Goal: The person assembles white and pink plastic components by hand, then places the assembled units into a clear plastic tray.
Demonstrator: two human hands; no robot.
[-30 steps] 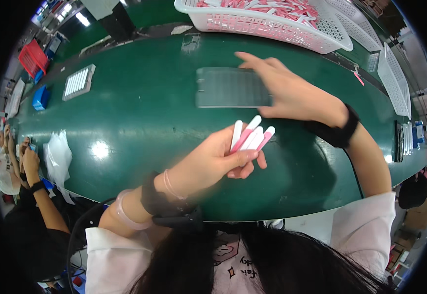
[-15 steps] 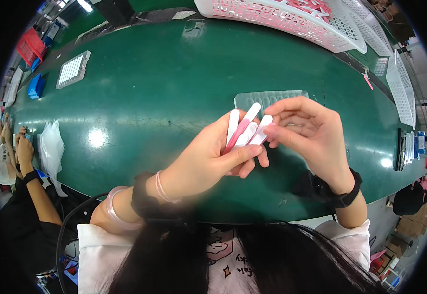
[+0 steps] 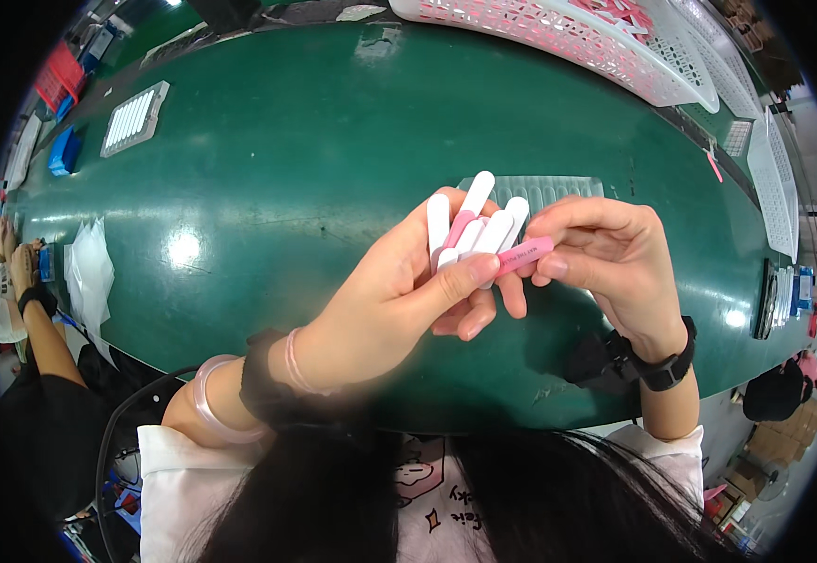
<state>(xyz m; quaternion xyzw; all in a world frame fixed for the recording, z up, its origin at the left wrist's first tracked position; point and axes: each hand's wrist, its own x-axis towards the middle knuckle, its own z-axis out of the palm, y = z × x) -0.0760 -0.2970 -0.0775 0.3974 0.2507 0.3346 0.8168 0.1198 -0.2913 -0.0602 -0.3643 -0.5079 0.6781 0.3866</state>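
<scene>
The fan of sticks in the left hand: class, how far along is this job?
Done: the left hand holds a fan of white and pink sticks. In hand: the right hand pinches a pink stick at the fan. Left: the clear slotted tray behind looks empty, and the white basket holds more.

Your far left shows a clear plastic bag lying crumpled on the green counter; no labels or screens discernible.

The left hand is holding a fan of sticks over the middle of the table. The right hand is sitting at its 3 o'clock, pinching one stick. A slotted tray is lying just behind them at 12 o'clock, a basket farther at 1 o'clock, and a second tray at 10 o'clock.
</scene>
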